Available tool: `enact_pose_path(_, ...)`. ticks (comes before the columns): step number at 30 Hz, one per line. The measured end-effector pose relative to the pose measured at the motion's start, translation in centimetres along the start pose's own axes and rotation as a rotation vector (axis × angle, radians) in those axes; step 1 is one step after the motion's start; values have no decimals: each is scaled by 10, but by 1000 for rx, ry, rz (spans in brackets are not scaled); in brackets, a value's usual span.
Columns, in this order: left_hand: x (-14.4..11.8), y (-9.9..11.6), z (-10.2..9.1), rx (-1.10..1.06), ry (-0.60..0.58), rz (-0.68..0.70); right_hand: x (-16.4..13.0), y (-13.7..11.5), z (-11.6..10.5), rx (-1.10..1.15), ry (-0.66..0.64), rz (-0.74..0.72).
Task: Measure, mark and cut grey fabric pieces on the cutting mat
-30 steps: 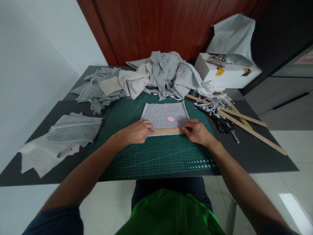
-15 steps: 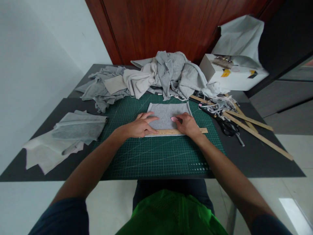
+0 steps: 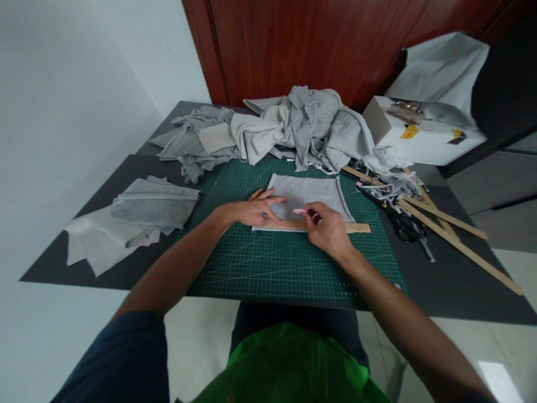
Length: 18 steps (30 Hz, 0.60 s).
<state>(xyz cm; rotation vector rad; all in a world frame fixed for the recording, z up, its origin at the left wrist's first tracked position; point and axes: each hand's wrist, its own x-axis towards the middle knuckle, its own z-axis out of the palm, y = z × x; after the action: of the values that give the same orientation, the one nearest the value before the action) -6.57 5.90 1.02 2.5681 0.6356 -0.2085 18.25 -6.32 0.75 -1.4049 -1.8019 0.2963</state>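
A light grey piece of cloth (image 3: 308,188) lies flat on the green cutting mat (image 3: 268,268), with a wooden ruler (image 3: 356,228) along its near edge. My left hand (image 3: 258,211) rests on the cloth's left side with its fingers spread, the thumb on the ruler. Over the right half of the cloth, my right hand (image 3: 327,226) is closed in a pinch on a small pink tailor's chalk (image 3: 299,211), whose tip points left just beyond the ruler. Whether the tip touches the cloth I cannot tell.
Heaped grey cloth (image 3: 319,123) lines the back of the table. Folded cloth pieces (image 3: 155,204) lie at the left. On the right are black scissors (image 3: 406,226), wooden strips (image 3: 461,249) and scraps, with a white box (image 3: 423,137) behind.
The whole view has shifted, so the table sits further right. My right hand has moved slightly left along the ruler with the chalk. My left hand stays on the ruler and cloth.
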Motion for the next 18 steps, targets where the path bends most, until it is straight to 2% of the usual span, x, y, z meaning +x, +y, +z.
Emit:
enact_pose_path(4, 2, -2, 1, 15, -2, -8, -14, -30, 26, 92, -67, -266)
enact_pose_path(8, 3, -4, 0, 38, -31, 11, -19, -34, 50, 112, -138, -427)
enact_pose_path(11, 5, -7, -2, 44, -68, 10, -19, -30, 61, 92, -183, -501)
enact_pose_path(18, 6, -11, -1, 53, -60, 31, -20, -26, 72, 28, -168, -555)
